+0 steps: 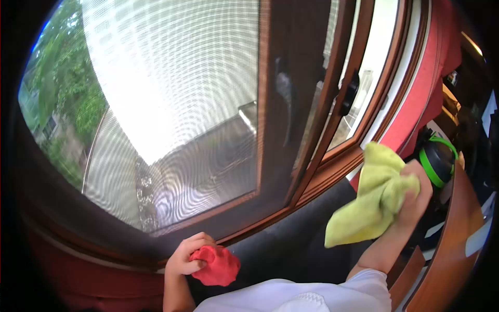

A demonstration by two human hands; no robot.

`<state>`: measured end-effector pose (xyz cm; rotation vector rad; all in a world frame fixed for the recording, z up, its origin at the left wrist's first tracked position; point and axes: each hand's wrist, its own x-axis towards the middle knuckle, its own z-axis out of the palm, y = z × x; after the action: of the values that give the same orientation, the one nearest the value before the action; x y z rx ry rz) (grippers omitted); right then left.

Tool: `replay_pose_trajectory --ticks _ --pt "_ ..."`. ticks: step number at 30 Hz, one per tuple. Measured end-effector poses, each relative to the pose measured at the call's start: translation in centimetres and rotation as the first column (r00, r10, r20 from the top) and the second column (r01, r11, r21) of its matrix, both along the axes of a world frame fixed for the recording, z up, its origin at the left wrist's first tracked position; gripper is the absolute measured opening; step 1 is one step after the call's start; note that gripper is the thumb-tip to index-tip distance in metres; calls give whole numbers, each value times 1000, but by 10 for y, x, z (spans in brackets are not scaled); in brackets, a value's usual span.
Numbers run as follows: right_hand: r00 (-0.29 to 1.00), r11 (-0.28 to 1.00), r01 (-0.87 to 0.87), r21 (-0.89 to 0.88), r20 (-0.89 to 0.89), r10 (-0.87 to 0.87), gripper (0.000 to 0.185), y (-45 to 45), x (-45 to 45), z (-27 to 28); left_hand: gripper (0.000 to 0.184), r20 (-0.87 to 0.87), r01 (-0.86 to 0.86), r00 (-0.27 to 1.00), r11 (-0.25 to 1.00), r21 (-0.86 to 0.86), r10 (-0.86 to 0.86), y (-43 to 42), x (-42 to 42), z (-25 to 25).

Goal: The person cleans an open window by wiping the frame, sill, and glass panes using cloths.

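Observation:
My left hand [191,254] is closed around a crumpled red cloth [217,265], low in front of the window frame. On the right, my right hand [417,188] grips a yellow-green cloth [366,205], which hangs loosely and spreads to the left of the fist. Ahead stands a brown-framed window with a mesh screen [192,104]. A dark handle [350,93] shows on the frame to the right. Neither cloth touches the glass or the screen.
A dark sill [291,244] runs below the window. Red curtain fabric [416,104] hangs at the right, with more red fabric at the lower left. A black and green bottle [436,162] stands beside a wooden desk edge [457,223] near my right hand.

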<state>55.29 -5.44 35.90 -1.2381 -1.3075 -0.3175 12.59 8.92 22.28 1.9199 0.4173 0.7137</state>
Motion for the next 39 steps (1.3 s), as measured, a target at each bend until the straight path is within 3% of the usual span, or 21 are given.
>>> replay_pose_trajectory --ticks 2,3,4,5,6,8,11,13,14,15,17,21,25,26,27,28,29,30,35,37,39 --pt "925 991 -110 77 -358 130 34 29 55 -9 49 1 -42 999 999 26 42 5 14 19" --pt "938 1000 28 -10 -345 -29 22 52 87 -17 48 36 -98 995 995 2 97 9 26 22" --pt "992 992 110 -65 -63 -114 17 74 82 -3 47 70 -156 985 988 -22 157 9 31 19" --pt "984 990 141 -26 111 -137 24 98 86 2 46 103 -214 971 976 -41 218 9 37 17" --pt "979 978 191 -83 94 -183 35 118 89 3 46 149 -244 957 968 -62 250 10 43 11" --pt "922 974 222 41 314 -224 49 162 95 3 46 150 -217 965 976 -3 215 8 63 13" --pt "935 1000 -3 17 356 -3 48 198 95 -3 46 101 -87 992 991 106 77 12 102 29" --pt "982 989 -145 18 128 141 39 198 111 -22 45 42 8 999 988 154 -15 15 150 38" --pt "979 979 -204 24 9 204 34 193 120 -36 45 -106 32 994 968 249 -6 15 174 49" --pt "992 992 -126 -11 7 126 30 188 130 -54 45 -245 75 969 938 338 11 16 197 58" --pt "999 995 45 -90 5 -45 22 178 161 -107 43 -174 73 985 868 491 16 21 248 59" --pt "980 977 192 -92 71 -186 25 158 247 -200 44 -51 225 973 887 404 -224 39 352 20" --pt "940 951 301 67 145 -307 30 158 303 -246 42 -183 -2 978 873 487 105 45 426 -70" --pt "963 969 244 -47 129 -236 35 167 317 -260 43 -173 -74 967 855 514 187 50 440 -97" --pt "901 964 234 -128 402 -166 43 184 346 -279 44 -184 -113 951 832 543 249 60 454 -127" --pt "918 806 203 -555 394 41 46 195 361 -301 42 -192 -131 935 794 594 298 75 457 -156" --pt "818 776 246 -581 554 155 45 210 370 -329 41 -211 -148 910 755 639 357 81 457 -178" --pt "779 849 232 -476 613 131 44 213 371 -344 41 -236 -121 907 755 644 347 82 457 -186" --pt "857 835 32 -549 445 260 42 213 382 -351 39 -237 -94 915 744 661 326 92 466 -200" --pt "796 892 -91 -443 506 332 23 211 393 -360 40 -256 -89 913 767 635 318 91 468 -224" --pt "686 852 -228 -472 543 484 18 216 399 -337 43 -245 -103 911 758 644 332 87 460 -224"
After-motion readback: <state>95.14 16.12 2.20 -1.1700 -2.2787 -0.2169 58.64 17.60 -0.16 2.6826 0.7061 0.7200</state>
